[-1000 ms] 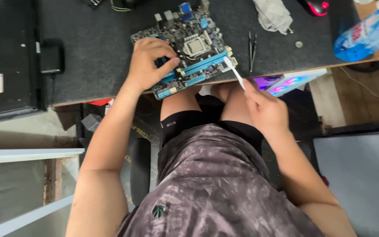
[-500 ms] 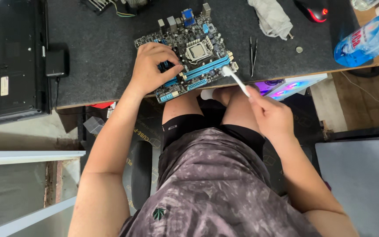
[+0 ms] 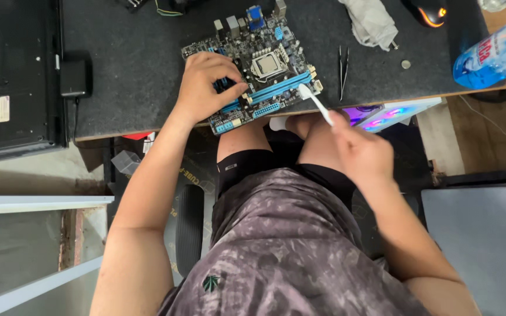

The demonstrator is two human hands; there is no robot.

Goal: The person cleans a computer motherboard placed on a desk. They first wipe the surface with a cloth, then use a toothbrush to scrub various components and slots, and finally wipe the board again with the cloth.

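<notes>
Circuit board held at the desk edge, white stick on its slots

Circuit board [image 3: 259, 67] lies flat at upper centre of the frame, on the dark mat [image 3: 130, 64] that covers the desk, with its near corner jutting slightly past the desk edge above the person's knees. The left hand [image 3: 206, 88] rests on the board's left part, fingers curled down and pressing on it. The right hand [image 3: 361, 152], at centre right, pinches a thin white stick [image 3: 314, 102] between thumb and fingertips; the stick's far tip touches the board just beside the long blue slots.

Judging by its look, the board is light and stiff but fragile: thin, crowded with small upright parts and a square metal socket in the middle. It is best taken by its bare edges or steadied with a flat palm over sturdy connectors, never by the socket or the small parts. The stick looks light and somewhat bendy, so a pinch close to its middle should give better control.

Also on the mat are tweezers [image 3: 342, 73] right of the board, a crumpled grey cloth [image 3: 373, 23] above them, a coin [image 3: 405, 64], and a clear bottle [image 3: 493, 55] with a blue label at upper right. A black laptop [image 3: 13, 76] sits at upper left.
</notes>
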